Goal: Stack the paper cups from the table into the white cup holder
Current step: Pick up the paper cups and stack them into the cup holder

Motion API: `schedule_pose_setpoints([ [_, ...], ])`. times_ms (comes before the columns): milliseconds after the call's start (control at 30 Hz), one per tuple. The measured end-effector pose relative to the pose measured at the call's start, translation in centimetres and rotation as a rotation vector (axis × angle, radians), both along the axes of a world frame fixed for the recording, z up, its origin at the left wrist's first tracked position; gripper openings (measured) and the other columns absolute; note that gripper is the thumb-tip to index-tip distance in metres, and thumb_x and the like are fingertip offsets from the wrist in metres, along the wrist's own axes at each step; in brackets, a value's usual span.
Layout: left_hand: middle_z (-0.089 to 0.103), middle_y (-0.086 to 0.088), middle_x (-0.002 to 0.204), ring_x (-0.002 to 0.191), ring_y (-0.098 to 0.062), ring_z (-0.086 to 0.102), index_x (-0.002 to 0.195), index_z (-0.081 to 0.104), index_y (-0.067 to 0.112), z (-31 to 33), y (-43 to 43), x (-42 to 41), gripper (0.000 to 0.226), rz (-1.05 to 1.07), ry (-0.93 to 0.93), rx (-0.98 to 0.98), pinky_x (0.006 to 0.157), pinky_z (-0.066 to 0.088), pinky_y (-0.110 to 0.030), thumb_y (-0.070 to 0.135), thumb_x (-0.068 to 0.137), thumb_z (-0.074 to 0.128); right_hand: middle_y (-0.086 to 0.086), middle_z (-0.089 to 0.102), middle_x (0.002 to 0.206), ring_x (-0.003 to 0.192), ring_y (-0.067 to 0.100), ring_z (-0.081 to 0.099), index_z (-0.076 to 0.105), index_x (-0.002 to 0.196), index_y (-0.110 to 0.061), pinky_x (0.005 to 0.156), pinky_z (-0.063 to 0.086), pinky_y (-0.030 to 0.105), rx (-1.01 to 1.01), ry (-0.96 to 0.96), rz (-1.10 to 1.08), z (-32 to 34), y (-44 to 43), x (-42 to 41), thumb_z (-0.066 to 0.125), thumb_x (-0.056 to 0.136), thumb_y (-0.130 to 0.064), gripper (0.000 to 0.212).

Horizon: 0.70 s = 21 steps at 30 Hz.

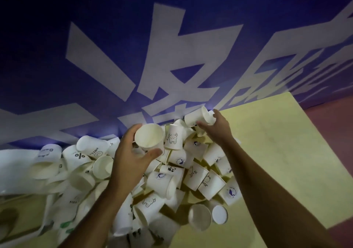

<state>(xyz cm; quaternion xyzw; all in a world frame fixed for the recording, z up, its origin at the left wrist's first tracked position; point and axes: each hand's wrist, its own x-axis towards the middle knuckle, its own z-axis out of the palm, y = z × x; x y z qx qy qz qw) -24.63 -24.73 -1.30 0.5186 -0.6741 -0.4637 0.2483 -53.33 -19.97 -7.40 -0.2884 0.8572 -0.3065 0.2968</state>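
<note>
I am holding my left hand (pixel 131 158) up over the heap of paper cups (pixel 194 175), my fingers and thumb curling round a plain cup (pixel 149 138) whose open mouth is facing me, so its base is hiding behind it. My right hand (pixel 216 128) is reaching further out, well apart from the left, and is gripping a second cup (pixel 196 116) that is lying on its side with its rim toward my palm; my fingertips are tucking behind it and I cannot see exactly how they are closing. Between my hands a printed cup (pixel 172 137) with a small cartoon drawing is standing upside down on top of the heap. The heap is spreading below both hands and out past my left wrist, where the cups are blurring into pale shapes I am struggling to tell apart, and my left forearm is covering part of it. The cups are resting on a yellow table (pixel 277 152), which is showing bare beyond my right arm. Past my hands a blue banner (pixel 95 56) with large white characters is rising, its lettering running off the edges of the view.
</note>
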Motion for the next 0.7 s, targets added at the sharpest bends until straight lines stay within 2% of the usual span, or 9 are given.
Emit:
schedule_pose_setpoints([
  [67, 0.060, 0.017, 0.129, 0.117, -0.005, 0.058, 0.134, 0.053, 0.039, 0.0, 0.9, 1.1, 0.073, -0.002, 0.037, 0.020, 0.095, 0.053, -0.031, 0.028, 0.073, 0.091, 0.009, 0.060, 0.124, 0.125, 0.038, 0.048, 0.049, 0.142, -0.019, 0.106, 0.043, 0.053, 0.096, 0.024, 0.040, -0.5, -0.9, -0.7, 0.077, 0.082, -0.055, 0.076],
  [167, 0.061, 0.024, 0.127, 0.117, -0.003, 0.059, 0.132, 0.052, 0.045, 0.1, 1.9, 2.6, 0.070, 0.011, 0.087, 0.055, 0.096, 0.051, -0.029, 0.048, 0.072, 0.089, 0.011, 0.055, 0.137, 0.131, 0.039, 0.042, 0.040, 0.152, -0.025, 0.109, 0.041, 0.057, 0.135, 0.007, 0.042, -1.4, -1.5, -0.9, 0.074, 0.082, -0.060, 0.085],
  [267, 0.062, 0.024, 0.125, 0.116, -0.003, 0.060, 0.130, 0.053, 0.044, 0.5, 2.6, 3.9, 0.068, 0.041, 0.123, 0.067, 0.093, 0.053, -0.025, 0.054, 0.070, 0.085, 0.004, 0.062, 0.132, 0.124, 0.035, 0.054, 0.047, 0.145, -0.034, 0.100, 0.051, 0.058, 0.075, -0.021, 0.000, -2.6, -1.4, -1.6, 0.076, 0.061, -0.081, 0.100],
  [333, 0.061, 0.024, 0.124, 0.116, -0.003, 0.060, 0.131, 0.054, 0.040, 0.7, 2.8, 5.0, 0.069, 0.056, 0.102, 0.051, 0.093, 0.054, -0.025, 0.050, 0.070, 0.084, 0.001, 0.067, 0.121, 0.109, 0.030, 0.066, 0.057, 0.133, -0.036, 0.088, 0.060, 0.055, 0.003, -0.039, -0.010, -3.4, -0.9, -2.0, 0.076, 0.053, -0.087, 0.097],
  [400, 0.060, 0.025, 0.124, 0.116, -0.002, 0.059, 0.131, 0.053, 0.041, 0.8, 2.9, 6.4, 0.069, 0.065, 0.095, 0.037, 0.092, 0.054, -0.022, 0.048, 0.070, 0.086, 0.000, 0.072, 0.108, 0.095, 0.026, 0.070, 0.066, 0.120, -0.028, 0.083, 0.061, 0.052, -0.058, 0.009, -0.014, -1.6, 0.0, -0.8, 0.081, 0.063, -0.073, 0.074],
  [467, 0.060, 0.025, 0.125, 0.118, -0.002, 0.059, 0.130, 0.053, 0.043, 1.0, 3.0, 8.3, 0.069, 0.070, 0.110, 0.028, 0.093, 0.053, -0.019, 0.048, 0.069, 0.086, -0.001, 0.071, 0.105, 0.093, 0.022, 0.070, 0.067, 0.117, -0.024, 0.083, 0.061, 0.051, -0.122, 0.051, -0.072, 1.4, 1.0, 2.0, 0.084, 0.072, -0.058, 0.059],
  [600, 0.061, 0.018, 0.133, 0.124, -0.008, 0.058, 0.136, 0.052, 0.036, 1.3, 3.3, 13.1, 0.075, 0.072, 0.123, 0.018, 0.101, 0.053, -0.032, 0.041, 0.072, 0.091, -0.002, 0.064, 0.116, 0.104, 0.022, 0.064, 0.058, 0.125, -0.020, 0.077, 0.051, 0.029, -0.237, 0.070, -0.111, 6.1, 3.8, 8.1, 0.086, 0.078, -0.042, 0.059],
  [700, 0.061, 0.018, 0.134, 0.125, -0.009, 0.058, 0.136, 0.052, 0.035, 1.7, 3.6, 17.6, 0.077, 0.076, 0.127, -0.013, 0.100, 0.053, -0.032, 0.046, 0.070, 0.088, -0.005, 0.063, 0.118, 0.104, 0.018, 0.062, 0.056, 0.129, -0.025, 0.079, 0.049, 0.025, -0.295, 0.065, -0.039, 9.3, 5.3, 14.6, 0.087, 0.078, -0.037, 0.061],
])
